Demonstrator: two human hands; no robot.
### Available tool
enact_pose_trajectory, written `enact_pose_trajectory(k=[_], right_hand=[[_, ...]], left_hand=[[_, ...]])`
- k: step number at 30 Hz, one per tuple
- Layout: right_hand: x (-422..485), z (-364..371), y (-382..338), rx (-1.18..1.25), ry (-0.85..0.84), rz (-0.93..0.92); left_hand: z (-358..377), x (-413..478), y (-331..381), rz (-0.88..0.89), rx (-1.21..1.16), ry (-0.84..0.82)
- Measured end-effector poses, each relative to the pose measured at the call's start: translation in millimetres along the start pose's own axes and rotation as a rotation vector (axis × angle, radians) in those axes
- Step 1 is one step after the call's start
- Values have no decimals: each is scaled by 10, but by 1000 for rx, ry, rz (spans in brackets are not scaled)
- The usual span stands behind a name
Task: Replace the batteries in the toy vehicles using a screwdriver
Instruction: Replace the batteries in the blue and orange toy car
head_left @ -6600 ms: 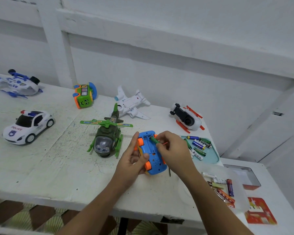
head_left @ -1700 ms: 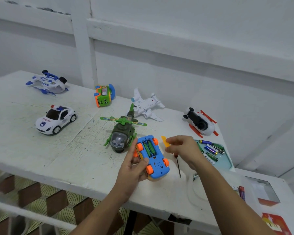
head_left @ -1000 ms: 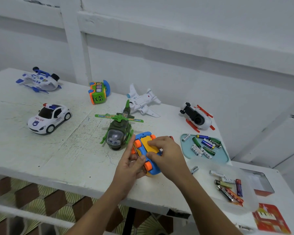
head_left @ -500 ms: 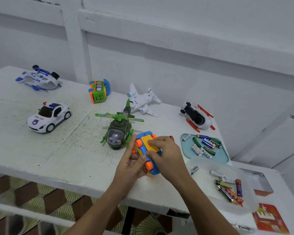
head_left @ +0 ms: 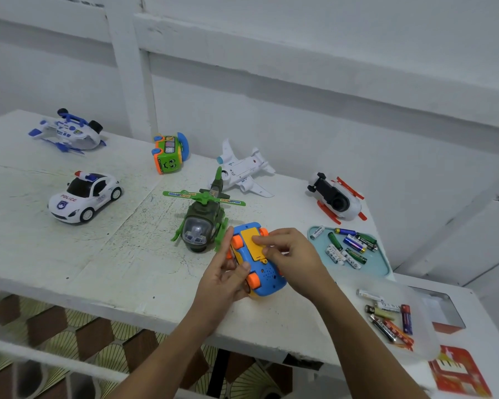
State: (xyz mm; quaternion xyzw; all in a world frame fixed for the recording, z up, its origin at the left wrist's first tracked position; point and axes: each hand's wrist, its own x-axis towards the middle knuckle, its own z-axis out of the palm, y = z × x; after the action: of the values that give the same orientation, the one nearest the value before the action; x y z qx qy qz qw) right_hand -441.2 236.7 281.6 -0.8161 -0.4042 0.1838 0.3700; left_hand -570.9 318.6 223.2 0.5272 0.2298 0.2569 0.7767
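A blue toy car with orange wheels lies upside down near the table's front edge. My left hand grips its left side, thumb on the underside and index finger straight along the flank. A yellow battery cover sits over the compartment. My right hand pinches this cover's near edge with index finger and thumb. No screwdriver shows; the right palm hides whatever is under it. Fresh batteries lie in a teal tray just right of the hands.
A green helicopter stands close to the car's left. Farther back are a police car, a white plane, a green-orange bus, a blue-white helicopter and a black-white vehicle. A clear tub at right holds several batteries.
My right hand brought the yellow cover onto the car's open compartment, hiding the green batteries. Over the last half second its fingers only shifted slightly on the cover. The left hand kept its grip.
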Motion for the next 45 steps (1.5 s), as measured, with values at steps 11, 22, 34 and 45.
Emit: enact_pose_trajectory(k=[11, 22, 34, 45], right_hand=[[60, -64, 65, 327, -94, 68], [532, -377, 327, 7, 14, 330], [562, -182, 391, -310, -43, 293], [86, -390, -58, 472, 650, -163]], left_hand=[[4, 15, -13, 0, -18, 13], [7, 37, -40, -19, -53, 3], [-6, 38, -51, 14, 5, 1], [4, 32, -51, 26, 25, 1]])
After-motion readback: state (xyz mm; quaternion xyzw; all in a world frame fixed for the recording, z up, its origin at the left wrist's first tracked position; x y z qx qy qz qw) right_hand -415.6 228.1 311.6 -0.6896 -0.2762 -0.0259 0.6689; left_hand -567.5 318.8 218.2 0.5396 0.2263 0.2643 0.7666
